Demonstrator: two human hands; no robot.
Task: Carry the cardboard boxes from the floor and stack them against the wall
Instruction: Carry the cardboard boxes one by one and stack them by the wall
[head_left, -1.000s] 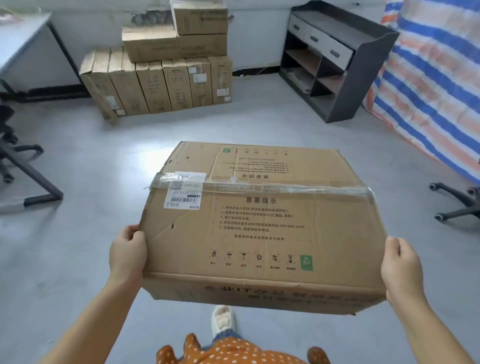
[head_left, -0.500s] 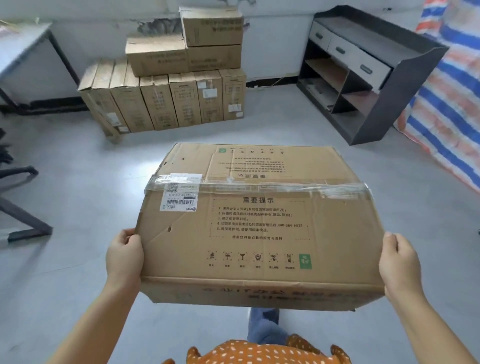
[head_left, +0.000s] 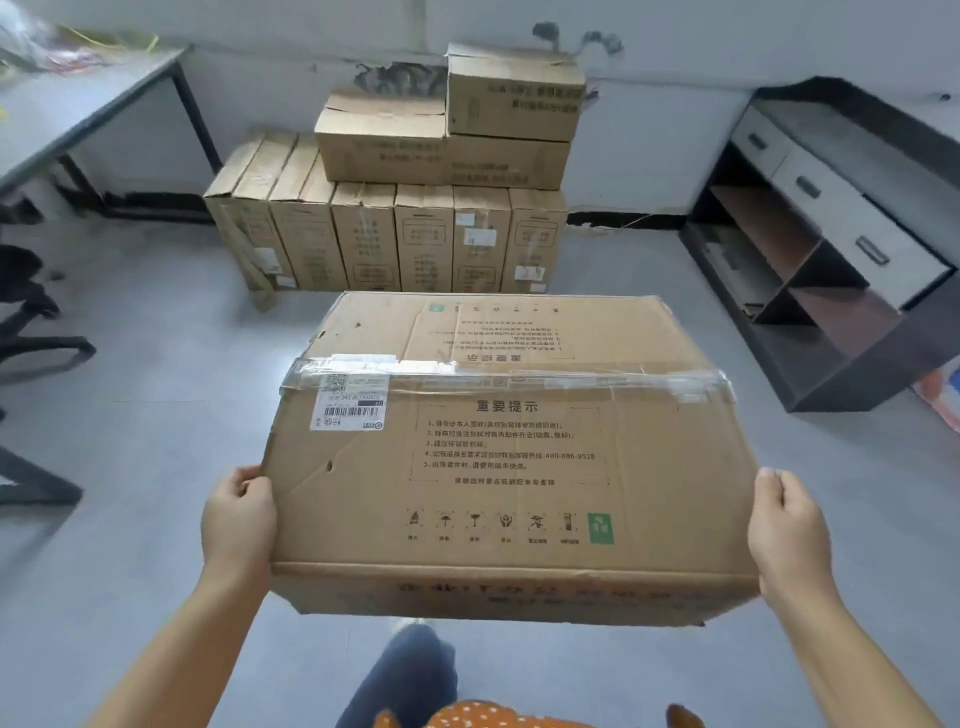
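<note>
I carry a large flat cardboard box (head_left: 498, 447) in front of me, above the floor, its top taped and bearing a white shipping label. My left hand (head_left: 238, 517) grips its left side, my right hand (head_left: 787, 530) grips its right side, the fingers of both hidden under the box. Ahead, against the white wall, stands a stack of cardboard boxes (head_left: 405, 208): a row of several upright ones with three more lying on top.
A grey table (head_left: 78, 104) stands at the far left with office chair bases (head_left: 31, 332) below it. A dark shelf unit with drawers (head_left: 831, 234) stands at the right. Grey floor (head_left: 156, 364) lies between me and the stack.
I have walked closer to the stack against the wall, which looks larger and more centred. Both hands keep the same grip on the box.
</note>
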